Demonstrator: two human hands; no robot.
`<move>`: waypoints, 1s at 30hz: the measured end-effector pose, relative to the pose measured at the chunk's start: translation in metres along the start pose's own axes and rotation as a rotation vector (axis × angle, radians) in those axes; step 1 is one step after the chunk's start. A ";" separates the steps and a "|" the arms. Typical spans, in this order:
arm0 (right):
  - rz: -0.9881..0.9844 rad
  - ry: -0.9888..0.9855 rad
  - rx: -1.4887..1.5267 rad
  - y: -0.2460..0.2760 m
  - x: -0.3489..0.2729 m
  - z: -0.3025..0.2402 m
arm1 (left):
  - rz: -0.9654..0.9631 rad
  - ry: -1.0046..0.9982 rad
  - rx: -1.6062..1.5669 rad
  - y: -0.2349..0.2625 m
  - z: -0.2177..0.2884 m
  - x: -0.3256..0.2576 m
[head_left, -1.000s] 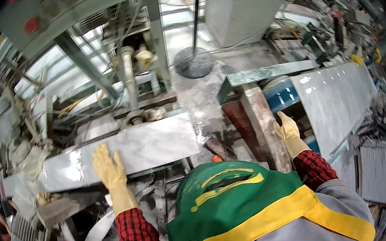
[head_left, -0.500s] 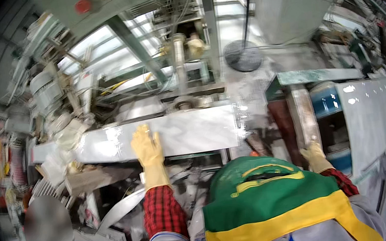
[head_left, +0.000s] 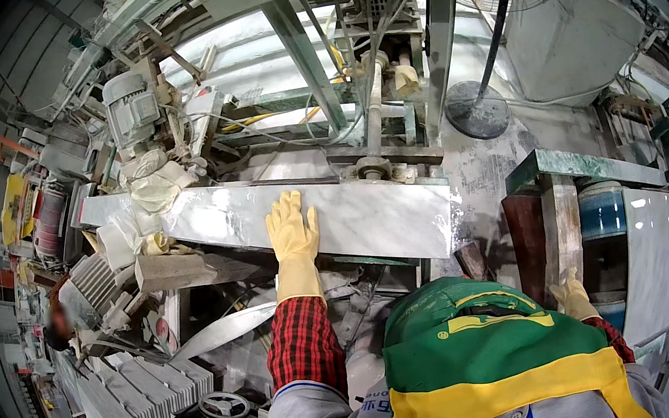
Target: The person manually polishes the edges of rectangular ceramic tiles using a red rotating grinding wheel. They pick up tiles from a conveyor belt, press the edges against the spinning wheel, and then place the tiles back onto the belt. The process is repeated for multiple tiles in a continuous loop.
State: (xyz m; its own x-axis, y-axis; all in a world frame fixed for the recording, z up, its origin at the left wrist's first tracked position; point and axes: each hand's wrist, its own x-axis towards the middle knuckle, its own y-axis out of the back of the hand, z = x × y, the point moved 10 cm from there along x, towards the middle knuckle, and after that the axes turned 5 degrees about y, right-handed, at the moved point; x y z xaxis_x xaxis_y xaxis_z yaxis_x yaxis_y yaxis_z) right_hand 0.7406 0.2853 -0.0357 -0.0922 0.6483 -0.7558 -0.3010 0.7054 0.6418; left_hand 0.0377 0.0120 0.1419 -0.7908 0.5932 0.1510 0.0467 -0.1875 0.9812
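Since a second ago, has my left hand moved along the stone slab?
Cannot tell. The left hand lies flat on the stone slab as before, well left of its right end; the camera has swung.

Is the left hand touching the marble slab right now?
Touching. The head view shows the gloved left hand lying palm-down and flat on the face of the slab, fingers spread, no gap visible.

Stone-cutting workshop: marble slab (head_left: 310,217), motor (head_left: 130,105), machinery frame (head_left: 304,51).

Both hands wear pale yellow rubber gloves: left hand (head_left: 292,230), right hand (head_left: 573,293). Red-and-black checked sleeves show beneath a grey jacket, with a green apron (head_left: 490,341) banded yellow across the chest.
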 end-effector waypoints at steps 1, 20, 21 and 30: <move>-0.019 0.056 -0.091 -0.002 0.003 -0.006 | 0.000 0.002 0.000 0.001 -0.001 0.003; 0.396 0.114 0.350 0.081 -0.024 -0.066 | 0.098 0.242 -0.046 0.012 -0.001 -0.038; 0.401 0.117 0.349 0.086 -0.023 -0.065 | 0.100 0.227 -0.067 0.015 0.002 -0.040; 0.403 0.161 0.334 0.098 -0.022 -0.064 | 0.216 0.158 -0.135 0.037 0.007 -0.072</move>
State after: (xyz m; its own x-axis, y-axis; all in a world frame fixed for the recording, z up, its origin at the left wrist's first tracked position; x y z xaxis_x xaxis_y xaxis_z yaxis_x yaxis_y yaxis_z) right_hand 0.6524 0.3219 0.0357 -0.2902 0.8526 -0.4347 0.1033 0.4795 0.8715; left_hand 0.1009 -0.0321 0.1683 -0.8572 0.4009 0.3233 0.1508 -0.4049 0.9018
